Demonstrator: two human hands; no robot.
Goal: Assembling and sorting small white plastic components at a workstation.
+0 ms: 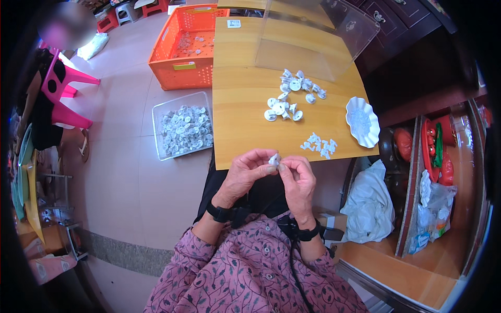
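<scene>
Just above the near edge of the wooden table [240, 120], my left hand [249, 169] pinches a small white plastic part [274, 159] between thumb and fingertips. My right hand [299, 180] closes on the same part from the other side, so the fingertips cover most of it. Beyond my hands lies a loose group of round white plastic pieces [282, 108], with more of them heaped behind. A small pile of thin white clips [319, 145] sits to the right, close to the table's front edge. Farther right stands a white scalloped dish [371, 136] with tiny clear pieces in it.
Left of the table, a clear bin [156, 125] full of grey-white round parts stands on the floor, with an orange crate [180, 78] behind it. A transparent box [308, 57] stands at the table's back. Shelves with bags [368, 203] are on the right; a pink stool [70, 99] is far left.
</scene>
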